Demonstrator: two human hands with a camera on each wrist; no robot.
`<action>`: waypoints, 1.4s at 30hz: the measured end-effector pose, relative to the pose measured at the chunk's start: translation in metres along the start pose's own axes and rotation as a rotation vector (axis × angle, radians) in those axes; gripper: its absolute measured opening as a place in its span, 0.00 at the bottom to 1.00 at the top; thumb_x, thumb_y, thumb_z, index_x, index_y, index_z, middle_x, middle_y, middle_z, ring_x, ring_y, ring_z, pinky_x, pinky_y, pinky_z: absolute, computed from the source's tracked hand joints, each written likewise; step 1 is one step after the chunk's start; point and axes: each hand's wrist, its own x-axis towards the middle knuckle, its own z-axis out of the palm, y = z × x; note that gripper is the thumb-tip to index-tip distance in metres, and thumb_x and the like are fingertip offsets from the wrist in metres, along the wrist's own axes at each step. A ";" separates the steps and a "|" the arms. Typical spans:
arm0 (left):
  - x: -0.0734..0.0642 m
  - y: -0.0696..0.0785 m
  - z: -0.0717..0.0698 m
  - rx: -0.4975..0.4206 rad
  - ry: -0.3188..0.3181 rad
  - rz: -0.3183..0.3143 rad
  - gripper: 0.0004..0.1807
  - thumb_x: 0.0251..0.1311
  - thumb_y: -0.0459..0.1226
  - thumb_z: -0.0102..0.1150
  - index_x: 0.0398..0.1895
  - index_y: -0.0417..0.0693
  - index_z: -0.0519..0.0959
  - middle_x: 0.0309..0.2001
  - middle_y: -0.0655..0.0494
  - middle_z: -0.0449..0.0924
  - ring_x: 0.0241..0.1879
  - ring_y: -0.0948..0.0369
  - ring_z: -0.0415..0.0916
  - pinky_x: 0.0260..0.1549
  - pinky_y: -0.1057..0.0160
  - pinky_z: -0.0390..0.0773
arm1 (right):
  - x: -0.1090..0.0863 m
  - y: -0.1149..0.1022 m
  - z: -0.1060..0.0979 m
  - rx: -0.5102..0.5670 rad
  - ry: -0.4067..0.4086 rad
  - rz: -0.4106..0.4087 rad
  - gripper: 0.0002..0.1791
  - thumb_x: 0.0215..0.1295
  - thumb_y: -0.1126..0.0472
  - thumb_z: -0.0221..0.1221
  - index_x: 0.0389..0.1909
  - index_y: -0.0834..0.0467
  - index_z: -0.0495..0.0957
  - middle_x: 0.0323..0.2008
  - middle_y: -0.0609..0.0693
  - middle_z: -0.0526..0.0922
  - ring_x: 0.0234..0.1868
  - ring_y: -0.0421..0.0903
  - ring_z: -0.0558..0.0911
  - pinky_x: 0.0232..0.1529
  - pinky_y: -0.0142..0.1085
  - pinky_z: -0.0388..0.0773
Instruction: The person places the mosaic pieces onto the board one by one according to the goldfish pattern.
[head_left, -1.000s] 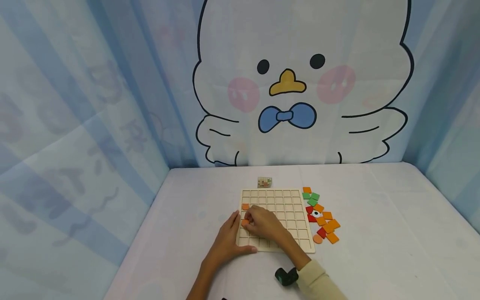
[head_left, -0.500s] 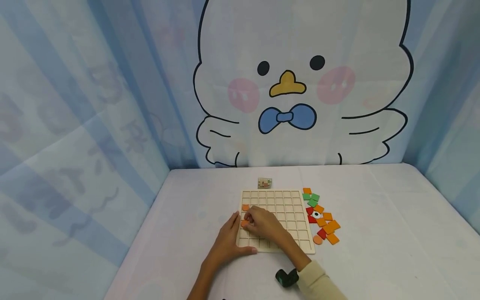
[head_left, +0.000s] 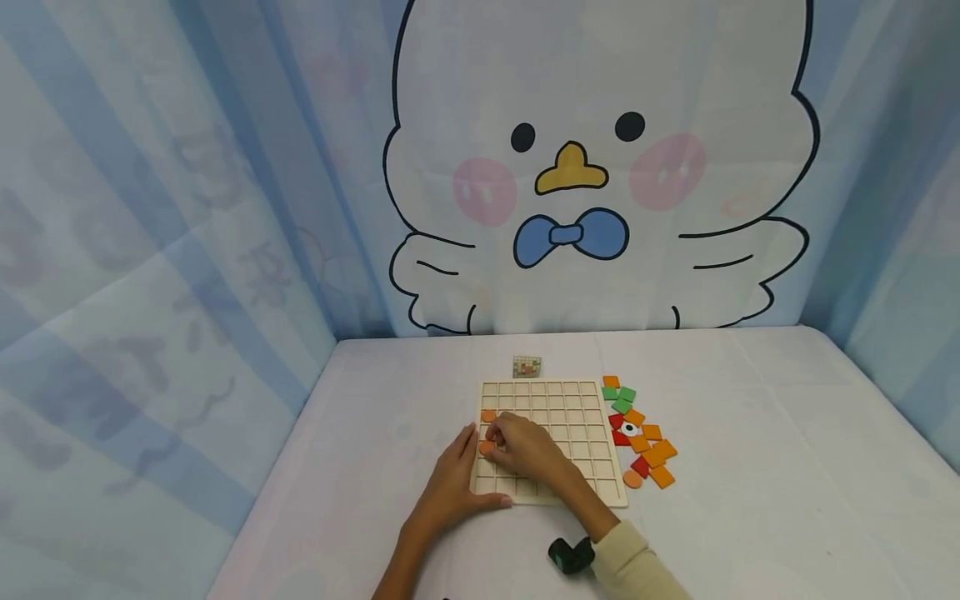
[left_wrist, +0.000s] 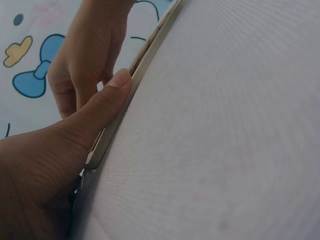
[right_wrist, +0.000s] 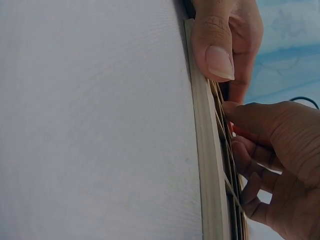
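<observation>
A pale wooden grid board (head_left: 573, 417) lies on the table in the head view. My left hand (head_left: 455, 481) holds its near left corner, fingers along the left side and thumb at the front edge. In the left wrist view the left thumb (left_wrist: 107, 97) rests on the board's rim. Reaching across the board, my right hand (head_left: 531, 450) has its fingertips at an orange round piece (head_left: 487, 447) in the left column and pinches it, partly covering it. Farther up that column sits another orange round piece (head_left: 488, 415).
Right of the board lie several orange square tiles (head_left: 663, 477), green tiles (head_left: 622, 406), red tiles (head_left: 640, 466), an eye tile (head_left: 629, 429) and an orange disc (head_left: 632, 479). A small picture card (head_left: 527, 367) is behind the board. A dark object (head_left: 570, 556) sits beside the right sleeve.
Both hands and the pieces stay in place; only the head view shifts slightly.
</observation>
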 end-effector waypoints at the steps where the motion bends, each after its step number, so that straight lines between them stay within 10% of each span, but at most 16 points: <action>1: 0.000 0.000 0.000 0.001 -0.001 -0.002 0.67 0.42 0.69 0.67 0.77 0.39 0.50 0.77 0.41 0.47 0.74 0.43 0.52 0.69 0.43 0.62 | 0.000 0.000 0.000 0.002 0.001 0.000 0.11 0.60 0.56 0.67 0.38 0.57 0.80 0.32 0.44 0.77 0.31 0.36 0.73 0.30 0.29 0.72; 25: 0.000 -0.001 0.000 0.003 -0.001 -0.031 0.68 0.40 0.69 0.67 0.77 0.39 0.49 0.78 0.43 0.47 0.75 0.44 0.51 0.69 0.43 0.61 | -0.009 -0.004 -0.009 -0.008 -0.032 0.007 0.11 0.61 0.56 0.66 0.41 0.57 0.81 0.33 0.43 0.77 0.32 0.35 0.72 0.33 0.28 0.74; 42: 0.001 0.002 0.001 -0.008 -0.001 -0.043 0.70 0.38 0.70 0.68 0.77 0.40 0.48 0.78 0.43 0.46 0.75 0.44 0.51 0.70 0.45 0.59 | -0.036 0.015 -0.062 0.036 0.045 0.092 0.11 0.60 0.56 0.68 0.40 0.56 0.83 0.30 0.41 0.78 0.33 0.38 0.75 0.34 0.26 0.76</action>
